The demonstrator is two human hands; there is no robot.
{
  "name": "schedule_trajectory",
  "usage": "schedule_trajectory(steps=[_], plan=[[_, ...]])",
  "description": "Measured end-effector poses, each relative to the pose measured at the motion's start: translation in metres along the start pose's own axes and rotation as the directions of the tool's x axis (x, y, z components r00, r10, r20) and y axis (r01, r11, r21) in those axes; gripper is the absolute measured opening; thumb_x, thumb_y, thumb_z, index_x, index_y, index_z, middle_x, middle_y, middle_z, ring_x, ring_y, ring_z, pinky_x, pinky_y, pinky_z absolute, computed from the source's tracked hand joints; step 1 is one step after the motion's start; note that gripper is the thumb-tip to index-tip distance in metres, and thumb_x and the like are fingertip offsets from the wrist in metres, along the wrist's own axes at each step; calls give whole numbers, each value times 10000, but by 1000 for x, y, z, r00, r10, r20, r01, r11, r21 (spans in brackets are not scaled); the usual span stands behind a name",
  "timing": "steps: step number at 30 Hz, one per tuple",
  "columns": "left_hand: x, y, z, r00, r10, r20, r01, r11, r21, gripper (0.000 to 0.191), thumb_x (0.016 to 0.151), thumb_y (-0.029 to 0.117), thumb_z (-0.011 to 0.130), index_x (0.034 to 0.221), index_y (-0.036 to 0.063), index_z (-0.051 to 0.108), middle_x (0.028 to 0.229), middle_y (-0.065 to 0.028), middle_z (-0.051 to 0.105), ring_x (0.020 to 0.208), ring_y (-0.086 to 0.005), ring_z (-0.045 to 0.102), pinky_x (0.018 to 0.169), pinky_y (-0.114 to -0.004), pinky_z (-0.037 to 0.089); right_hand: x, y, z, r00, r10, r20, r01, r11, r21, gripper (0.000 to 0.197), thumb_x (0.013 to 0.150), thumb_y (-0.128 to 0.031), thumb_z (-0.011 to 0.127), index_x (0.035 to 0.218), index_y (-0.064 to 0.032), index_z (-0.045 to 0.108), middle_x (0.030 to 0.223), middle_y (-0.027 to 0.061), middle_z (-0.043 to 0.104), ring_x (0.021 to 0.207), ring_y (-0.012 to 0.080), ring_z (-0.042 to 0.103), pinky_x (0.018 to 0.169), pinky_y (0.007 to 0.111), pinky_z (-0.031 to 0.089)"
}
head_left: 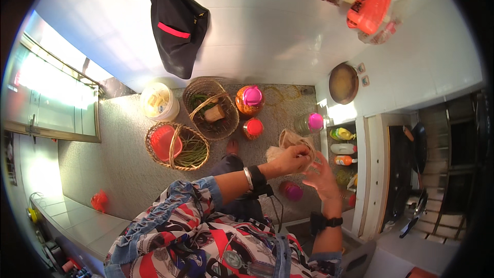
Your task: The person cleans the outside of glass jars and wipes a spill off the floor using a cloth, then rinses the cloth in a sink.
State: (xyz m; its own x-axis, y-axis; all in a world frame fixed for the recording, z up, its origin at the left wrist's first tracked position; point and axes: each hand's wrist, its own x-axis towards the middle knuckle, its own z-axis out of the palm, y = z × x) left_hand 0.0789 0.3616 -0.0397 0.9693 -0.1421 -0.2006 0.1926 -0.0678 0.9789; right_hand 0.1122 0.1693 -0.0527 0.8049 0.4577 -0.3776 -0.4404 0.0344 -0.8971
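Note:
A crumpled beige cloth (288, 139) hangs in front of me, above the floor. My left hand (291, 160) grips its near edge with bent fingers. Just to the right, my right hand (323, 179) has its fingers spread. Its fingertips come close to the cloth's right edge, and I cannot tell whether they touch. Beyond the cloth stands a clear jar with a pink lid (308, 122). Below my hands, a second jar with a pink lid (292, 191) is on the floor.
Two wicker baskets, one with a red plastic bowl (166, 143) and green beans, the other with greens (200, 102), stand left beside a white bucket (159, 102). Nearby are jars with orange contents (250, 101). Right is a shelf with bottles (343, 148) beside a stove (397, 177).

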Motion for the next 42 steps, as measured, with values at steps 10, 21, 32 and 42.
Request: schedule_trajectory(steps=[10, 21, 32, 42], plan=[[79, -26, -84, 980, -188, -72, 106, 787, -608, 229, 997, 238, 491, 1136, 65, 548, 971, -23, 554, 942, -124, 540, 814, -300, 481, 131, -10, 33, 920, 141, 366, -134, 990, -45, 737, 808, -230, 778, 1410, -46, 395, 1293, 46, 545, 1196, 197, 527, 992, 334, 445], [159, -108, -93, 973, -225, 49, 157, 491, -857, 477, 1018, 436, 430, 1293, 55, 517, 1170, -92, 573, 1061, -198, 575, 932, -334, 474, 237, 48, -2, 957, 194, 216, -261, 901, 346, 369, 933, -211, 661, 1242, -32, 567, 1132, 52, 636, 1031, 173, 623, 822, 310, 531], [231, -231, -101, 825, -540, -168, 149, 494, -856, 429, 1019, 354, 473, 1389, 138, 473, 1219, -80, 554, 1139, -203, 534, 971, -370, 436, 468, 111, -208, 948, -124, -295, -41, 866, -499, 294, 878, -92, 666, 1147, 11, 606, 1008, 54, 668, 878, 144, 621, 784, 303, 512], [368, -381, -38, 613, -776, -147, 260, 374, -890, 418, 1003, 301, 516, 1376, 119, 467, 1171, -42, 576, 1081, -170, 564, 938, -343, 458, 616, 262, -282, 898, -432, 87, 199, 220, -955, 434, 756, -30, 616, 1187, 0, 574, 1119, 224, 532, 1043, 406, 506, 889, 475, 451]])
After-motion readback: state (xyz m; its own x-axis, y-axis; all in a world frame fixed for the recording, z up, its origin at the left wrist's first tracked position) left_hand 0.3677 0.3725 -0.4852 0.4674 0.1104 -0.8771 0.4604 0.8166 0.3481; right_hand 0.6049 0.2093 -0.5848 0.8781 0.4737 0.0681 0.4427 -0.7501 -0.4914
